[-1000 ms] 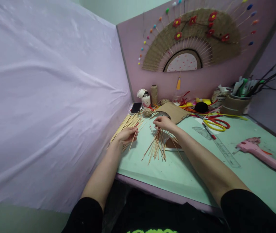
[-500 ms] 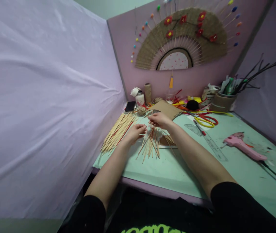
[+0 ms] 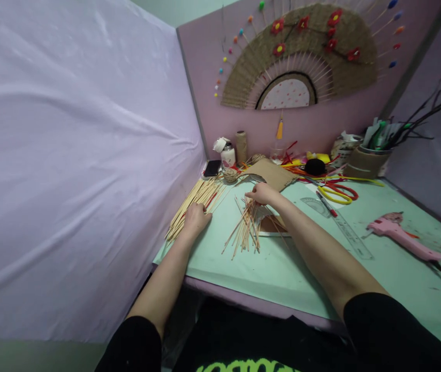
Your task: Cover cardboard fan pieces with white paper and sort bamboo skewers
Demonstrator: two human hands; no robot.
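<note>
My left hand (image 3: 197,219) rests at the right side of a heap of long thin wooden sticks (image 3: 184,211). Its fingers curl down, and what they may grip is hidden. Over the upper end of a loose pile of shorter wooden sticks (image 3: 243,232) is my right hand (image 3: 263,194). Thumb and forefinger are pinched together, pointing left; anything between them is too small to make out. A red stick (image 3: 211,199) lies among the long ones. Beside the short pile, partly under my right forearm, lies a brown piece with a white edge (image 3: 272,227).
Behind my hands lie cut cardboard (image 3: 272,173), a twine ball (image 3: 230,175) and a phone (image 3: 212,168). To the right are scissors (image 3: 336,194), a marker (image 3: 327,204), a clear ruler (image 3: 348,235) and a pink glue gun (image 3: 402,237). A decorated fan (image 3: 239,85) hangs on the back wall.
My left hand has moved left and down, away from my right hand, onto the long sticks. My right hand stays over the short sticks. The whole view has shifted slightly.
</note>
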